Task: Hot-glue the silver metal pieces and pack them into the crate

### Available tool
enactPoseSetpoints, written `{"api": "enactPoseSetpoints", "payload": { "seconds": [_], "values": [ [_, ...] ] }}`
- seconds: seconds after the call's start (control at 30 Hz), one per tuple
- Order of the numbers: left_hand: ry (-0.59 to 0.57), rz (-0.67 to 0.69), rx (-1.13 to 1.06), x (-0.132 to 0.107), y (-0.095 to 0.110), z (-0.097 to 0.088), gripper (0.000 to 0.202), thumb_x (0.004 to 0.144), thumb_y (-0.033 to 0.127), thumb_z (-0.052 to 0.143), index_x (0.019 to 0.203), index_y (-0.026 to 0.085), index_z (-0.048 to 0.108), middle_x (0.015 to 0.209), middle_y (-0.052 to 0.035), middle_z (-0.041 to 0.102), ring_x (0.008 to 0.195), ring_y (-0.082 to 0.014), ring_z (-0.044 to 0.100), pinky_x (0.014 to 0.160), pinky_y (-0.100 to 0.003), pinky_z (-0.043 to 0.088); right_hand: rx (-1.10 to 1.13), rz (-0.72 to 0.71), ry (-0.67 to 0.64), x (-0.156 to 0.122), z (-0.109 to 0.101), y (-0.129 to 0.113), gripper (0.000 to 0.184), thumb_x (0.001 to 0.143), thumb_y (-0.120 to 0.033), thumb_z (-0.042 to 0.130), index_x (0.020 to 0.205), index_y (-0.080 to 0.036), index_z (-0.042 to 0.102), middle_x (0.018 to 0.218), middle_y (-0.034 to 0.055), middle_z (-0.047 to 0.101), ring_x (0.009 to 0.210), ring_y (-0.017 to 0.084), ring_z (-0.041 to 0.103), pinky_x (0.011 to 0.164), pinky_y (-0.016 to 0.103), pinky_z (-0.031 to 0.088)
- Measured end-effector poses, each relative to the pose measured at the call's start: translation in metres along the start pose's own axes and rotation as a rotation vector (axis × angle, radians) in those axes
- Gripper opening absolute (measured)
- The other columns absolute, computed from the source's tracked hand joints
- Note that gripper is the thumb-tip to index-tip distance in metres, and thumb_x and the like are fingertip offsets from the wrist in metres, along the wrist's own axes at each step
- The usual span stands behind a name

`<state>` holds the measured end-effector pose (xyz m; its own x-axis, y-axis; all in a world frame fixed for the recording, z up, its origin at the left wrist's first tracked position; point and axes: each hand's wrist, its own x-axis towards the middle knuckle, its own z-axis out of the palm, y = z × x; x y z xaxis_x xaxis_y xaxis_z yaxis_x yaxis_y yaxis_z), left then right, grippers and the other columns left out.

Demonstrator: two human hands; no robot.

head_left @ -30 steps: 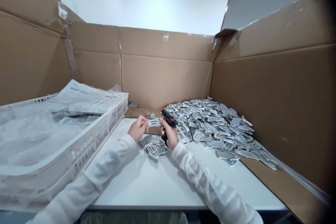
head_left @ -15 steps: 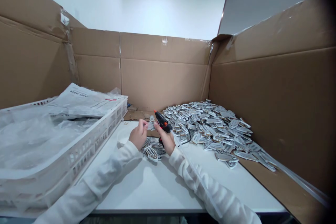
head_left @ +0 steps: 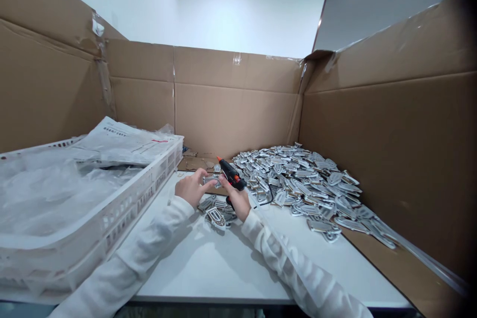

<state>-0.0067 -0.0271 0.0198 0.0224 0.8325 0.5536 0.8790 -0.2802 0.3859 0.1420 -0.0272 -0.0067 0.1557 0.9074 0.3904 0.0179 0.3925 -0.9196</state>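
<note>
Past open tabletop edge (head_left: 214, 299), right hand (head_left: 238, 200) — glue gun (head_left: 231, 175), left (head_left: 190, 187) — seemingly flat piece (head_left: 211, 178)

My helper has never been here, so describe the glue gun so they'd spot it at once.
Inside the cardboard walls, find the big heap of grey pieces on the white table. By its left edge, the person's right hand holds the glue gun. Only it is black with an orange tip.

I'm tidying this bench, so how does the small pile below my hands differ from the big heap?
Amount: the small pile shows far fewer pieces than the big heap. Height: the small pile is low; the big heap mounds higher. Place: the small pile lies left of the big heap. Both are loose, overlapping grey-and-white pieces.
</note>
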Motion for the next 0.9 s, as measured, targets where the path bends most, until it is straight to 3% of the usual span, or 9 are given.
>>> {"api": "enactPoseSetpoints", "payload": {
  "seconds": [0.1, 0.17, 0.27, 0.4, 0.53, 0.67, 0.9],
  "values": [
    [0.067, 0.144, -0.128, 0.002, -0.003, 0.002, 0.042, 0.070, 0.059, 0.047, 0.079, 0.020, 0.058, 0.074, -0.0037, 0.057, 0.076, -0.0194, 0.053, 0.063, -0.026, 0.035, 0.031, 0.011, -0.027, 0.004, 0.001, 0.002, 0.044, 0.061, -0.052, 0.062, 0.090, -0.019, 0.065, 0.077, 0.0024, 0.063, 0.072, 0.018, 0.055, 0.062, 0.028, 0.040],
    [-0.051, 0.150, -0.324, 0.003, -0.004, 0.007, 0.040, 0.073, 0.057, 0.045, 0.070, 0.018, 0.053, 0.070, -0.0024, 0.057, 0.065, -0.0153, 0.053, 0.059, -0.025, 0.037, 0.056, 0.024, -0.043, 0.008, 0.000, 0.002, 0.040, 0.062, -0.052, 0.062, 0.084, -0.018, 0.064, 0.070, 0.0016, 0.061, 0.066, 0.016, 0.054, 0.060, 0.027, 0.040],
    [-0.245, -0.060, -0.672, 0.003, -0.006, 0.019, 0.041, 0.077, 0.057, 0.037, 0.068, 0.017, 0.043, 0.054, 0.0024, 0.055, 0.035, -0.0085, 0.042, 0.040, -0.021, 0.031, 0.082, 0.055, -0.046, 0.014, -0.001, 0.000, 0.038, 0.065, -0.054, 0.059, 0.067, -0.016, 0.061, 0.058, 0.0014, 0.057, 0.053, 0.013, 0.051, 0.054, 0.026, 0.040],
    [-0.216, -0.329, -0.973, 0.008, -0.012, 0.028, 0.032, 0.080, 0.051, 0.034, 0.074, 0.019, 0.033, 0.044, 0.0055, 0.051, 0.023, -0.0063, 0.035, 0.030, -0.017, 0.019, 0.166, 0.084, -0.128, 0.017, -0.001, -0.006, 0.043, 0.067, -0.058, 0.053, 0.062, -0.016, 0.057, 0.055, 0.0036, 0.057, 0.050, 0.014, 0.052, 0.049, 0.026, 0.042],
    [-0.189, -0.424, -1.081, 0.010, -0.011, 0.029, 0.024, 0.082, 0.039, 0.039, 0.075, 0.021, 0.024, 0.046, 0.0081, 0.053, 0.023, -0.0046, 0.035, 0.030, -0.015, 0.019, 0.090, 0.071, -0.178, 0.014, 0.001, -0.005, 0.043, 0.066, -0.059, 0.054, 0.067, -0.016, 0.059, 0.059, 0.0046, 0.060, 0.052, 0.016, 0.054, 0.049, 0.027, 0.043],
    [-0.187, -0.344, -1.113, 0.007, -0.005, 0.028, 0.022, 0.082, 0.036, 0.041, 0.078, 0.021, 0.026, 0.050, 0.0074, 0.053, 0.025, -0.0031, 0.033, 0.032, -0.016, 0.021, -0.093, -0.041, -0.170, 0.011, 0.000, 0.001, 0.040, 0.067, -0.057, 0.054, 0.065, -0.017, 0.061, 0.058, 0.0034, 0.059, 0.053, 0.015, 0.052, 0.056, 0.028, 0.042],
    [-0.247, -0.302, -1.189, 0.003, 0.002, 0.025, 0.028, 0.079, 0.044, 0.045, 0.082, 0.020, 0.030, 0.051, 0.0077, 0.050, 0.029, -0.0034, 0.034, 0.033, -0.017, 0.021, -0.170, -0.140, -0.158, 0.010, -0.001, 0.006, 0.038, 0.070, -0.055, 0.051, 0.060, -0.019, 0.055, 0.054, 0.0001, 0.055, 0.052, 0.014, 0.048, 0.056, 0.028, 0.039]
  ]
}}
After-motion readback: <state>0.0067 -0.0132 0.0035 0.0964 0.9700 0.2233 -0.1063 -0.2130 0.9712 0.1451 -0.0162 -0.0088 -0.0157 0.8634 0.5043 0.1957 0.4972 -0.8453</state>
